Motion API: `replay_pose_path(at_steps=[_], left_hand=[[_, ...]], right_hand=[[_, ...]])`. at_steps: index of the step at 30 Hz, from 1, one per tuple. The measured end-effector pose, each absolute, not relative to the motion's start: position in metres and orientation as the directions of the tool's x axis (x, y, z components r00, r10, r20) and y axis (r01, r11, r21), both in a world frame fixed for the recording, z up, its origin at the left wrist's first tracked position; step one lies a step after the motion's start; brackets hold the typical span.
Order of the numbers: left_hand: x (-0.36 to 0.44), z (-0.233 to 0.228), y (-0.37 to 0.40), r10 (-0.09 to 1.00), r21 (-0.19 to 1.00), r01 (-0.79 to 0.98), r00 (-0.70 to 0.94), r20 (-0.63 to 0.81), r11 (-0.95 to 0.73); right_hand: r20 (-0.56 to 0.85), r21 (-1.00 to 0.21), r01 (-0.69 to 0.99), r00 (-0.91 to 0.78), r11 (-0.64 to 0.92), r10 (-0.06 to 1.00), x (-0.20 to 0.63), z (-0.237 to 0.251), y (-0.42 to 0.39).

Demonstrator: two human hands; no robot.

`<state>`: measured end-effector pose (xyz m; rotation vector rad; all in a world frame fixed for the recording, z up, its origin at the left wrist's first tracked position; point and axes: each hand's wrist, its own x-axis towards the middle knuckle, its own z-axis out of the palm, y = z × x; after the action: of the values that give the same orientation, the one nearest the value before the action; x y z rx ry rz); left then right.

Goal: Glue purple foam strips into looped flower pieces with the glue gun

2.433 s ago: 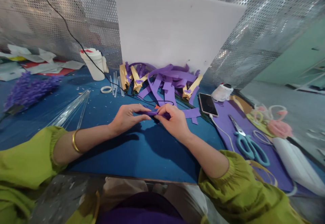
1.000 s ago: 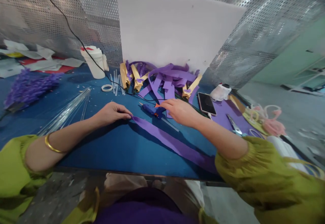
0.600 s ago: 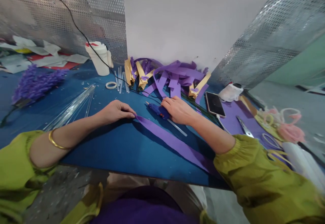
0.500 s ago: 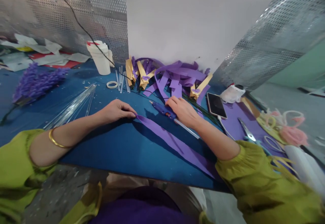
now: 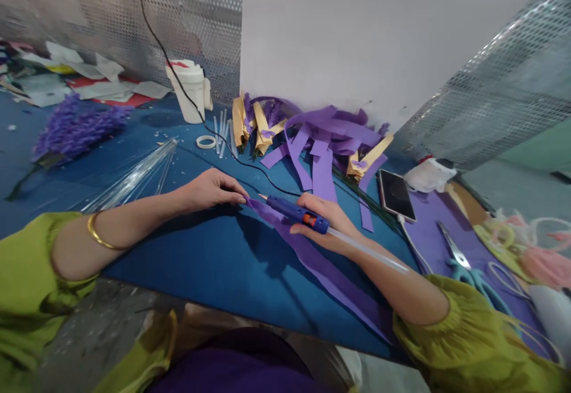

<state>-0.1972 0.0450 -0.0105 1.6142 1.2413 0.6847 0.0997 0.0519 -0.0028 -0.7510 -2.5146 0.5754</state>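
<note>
A long purple paper strip (image 5: 312,256) lies flat on the blue table (image 5: 200,262), running from mid-table back toward the person's right sleeve. The left hand (image 5: 209,188) presses its fingertips down on the strip's far end, fingers nearly closed and flat. The right hand (image 5: 325,217) is wrapped around a blue glue gun (image 5: 297,213), its nozzle pointing at that pinned end, a clear glue stick (image 5: 366,249) trailing behind. Beyond lie purple paper scraps (image 5: 321,143), a phone (image 5: 395,188) and scissors (image 5: 464,262).

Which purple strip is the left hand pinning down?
The long strip running diagonally toward the near table edge, its tip under the left hand; the others lie piled by the white board.
</note>
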Motion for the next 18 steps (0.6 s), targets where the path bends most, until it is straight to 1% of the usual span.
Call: replay_pose_path(at_steps=[4, 9, 14, 18], left_hand=[[-0.197, -0.012, 0.045, 0.936, 0.912, 0.408, 0.337, -0.105, -0.045], [-0.197, -0.011, 0.044, 0.931, 0.910, 0.409, 0.354, -0.086, -0.072], [-0.198, -0.011, 0.045, 0.927, 0.906, 0.407, 0.371, -0.051, -0.113], [-0.198, -0.011, 0.045, 0.928, 0.907, 0.402, 0.372, -0.038, -0.124]], right_hand=[[0.288, -0.469, 0.417, -0.761, 0.779, 0.581, 0.097, -0.006, 0.049], [0.306, -0.374, 0.447, -0.768, 0.813, 0.563, 0.092, -0.008, 0.047], [0.333, -0.304, 0.454, -0.773, 0.837, 0.540, 0.089, -0.008, 0.044], [0.340, -0.279, 0.467, -0.769, 0.839, 0.541, 0.089, -0.009, 0.043]])
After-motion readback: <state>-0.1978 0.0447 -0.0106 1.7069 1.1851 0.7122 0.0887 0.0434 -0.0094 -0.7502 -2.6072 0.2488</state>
